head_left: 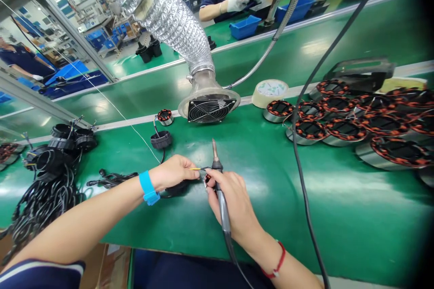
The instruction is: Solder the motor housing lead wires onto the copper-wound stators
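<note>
My left hand [176, 172], with a blue band at the wrist, pinches a thin wire [194, 169] with yellow insulation over the green bench. A soldering iron [222, 207] lies in my right hand [235, 201], its metal tip pointing up and away from me. Between my hands is a small wound stator [206, 181], mostly hidden by my right fingers; my right fingertips meet the wire ends there. Behind my left hand stands a black round housing [161, 140] with a cable, and a stator [165, 117] sits just beyond it.
A fume extractor fan [212, 110] on a foil duct [179, 22] faces me. Several copper-wound stators [344, 131] crowd the right, beside a tape roll [270, 92]. Black housings [63, 144] and tangled cables [44, 203] fill the left. A hanging cord [298, 158] crosses the right. A gloved co-worker [240, 0] works opposite.
</note>
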The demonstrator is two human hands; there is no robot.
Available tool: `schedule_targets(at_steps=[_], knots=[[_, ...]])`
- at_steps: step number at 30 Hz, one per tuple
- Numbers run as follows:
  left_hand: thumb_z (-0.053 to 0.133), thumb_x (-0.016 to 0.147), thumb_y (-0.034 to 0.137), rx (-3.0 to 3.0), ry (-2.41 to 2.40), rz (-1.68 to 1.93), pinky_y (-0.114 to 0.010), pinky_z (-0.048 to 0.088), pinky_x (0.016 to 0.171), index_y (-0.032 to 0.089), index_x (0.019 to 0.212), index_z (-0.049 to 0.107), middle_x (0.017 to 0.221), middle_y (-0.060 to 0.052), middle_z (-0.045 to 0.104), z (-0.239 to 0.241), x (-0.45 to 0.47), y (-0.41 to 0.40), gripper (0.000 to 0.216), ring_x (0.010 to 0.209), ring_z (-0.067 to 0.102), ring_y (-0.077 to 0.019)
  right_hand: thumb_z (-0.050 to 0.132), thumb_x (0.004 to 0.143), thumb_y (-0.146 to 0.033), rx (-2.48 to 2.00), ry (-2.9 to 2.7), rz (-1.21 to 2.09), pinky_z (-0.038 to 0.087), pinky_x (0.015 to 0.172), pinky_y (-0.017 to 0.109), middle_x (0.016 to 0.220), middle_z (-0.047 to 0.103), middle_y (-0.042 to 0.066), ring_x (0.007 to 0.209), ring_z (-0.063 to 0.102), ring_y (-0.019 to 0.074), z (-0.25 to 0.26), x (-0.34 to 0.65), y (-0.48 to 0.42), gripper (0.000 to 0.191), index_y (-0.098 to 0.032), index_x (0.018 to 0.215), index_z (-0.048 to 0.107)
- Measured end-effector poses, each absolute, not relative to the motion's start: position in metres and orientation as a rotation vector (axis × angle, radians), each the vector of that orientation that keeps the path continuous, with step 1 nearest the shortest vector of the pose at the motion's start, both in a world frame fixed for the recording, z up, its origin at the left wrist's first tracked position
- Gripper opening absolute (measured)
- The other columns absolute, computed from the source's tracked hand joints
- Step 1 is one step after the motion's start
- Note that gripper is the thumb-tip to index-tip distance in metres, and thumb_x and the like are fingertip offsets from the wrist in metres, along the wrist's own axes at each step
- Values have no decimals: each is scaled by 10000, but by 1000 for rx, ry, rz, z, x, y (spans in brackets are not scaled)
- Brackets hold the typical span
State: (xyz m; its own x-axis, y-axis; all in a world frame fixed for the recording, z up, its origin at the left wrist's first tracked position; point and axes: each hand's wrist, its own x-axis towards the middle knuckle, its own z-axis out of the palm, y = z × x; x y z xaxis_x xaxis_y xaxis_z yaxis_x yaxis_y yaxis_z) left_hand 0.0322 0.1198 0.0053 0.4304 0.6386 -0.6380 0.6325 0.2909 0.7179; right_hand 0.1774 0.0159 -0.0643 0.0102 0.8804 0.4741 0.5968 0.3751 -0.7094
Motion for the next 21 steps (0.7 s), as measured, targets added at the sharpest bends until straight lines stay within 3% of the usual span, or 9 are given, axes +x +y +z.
schedule_targets(at_steps=[9,14,18,21], knots=[[714,593,432,1344,1187,22,-232,224,523,111,591,590,533,50,445,3,34,116,344,527,319,-70,555,835,-177,-1320,-1639,391,457,877,453,1131,568,119,1052,519,264,-67,183,21,503,-200,1305,378],[594,729,492,1277,1142,-37,-230,138,439,100,788,680,421,90,304,14,29,116,406,420,196,-57,533,841,-130,-1324,-1619,384,467,853,428,1023,632,75,947,577,225,-67,183,26,450,-220,1261,399],[519,782,417,1295,1060,-164,-205,263,411,108,798,638,473,42,479,17,34,109,331,380,348,-66,500,837,-110,-1358,-1596,394,494,790,397,909,644,46,855,603,208,-67,182,33,391,-230,1206,450],[443,835,321,1513,1137,-153,-204,333,437,137,778,594,530,36,517,12,36,109,245,404,412,-76,477,828,-122,-1371,-1588,467,510,786,379,916,654,43,857,622,204,-61,183,42,395,-229,1208,464]])
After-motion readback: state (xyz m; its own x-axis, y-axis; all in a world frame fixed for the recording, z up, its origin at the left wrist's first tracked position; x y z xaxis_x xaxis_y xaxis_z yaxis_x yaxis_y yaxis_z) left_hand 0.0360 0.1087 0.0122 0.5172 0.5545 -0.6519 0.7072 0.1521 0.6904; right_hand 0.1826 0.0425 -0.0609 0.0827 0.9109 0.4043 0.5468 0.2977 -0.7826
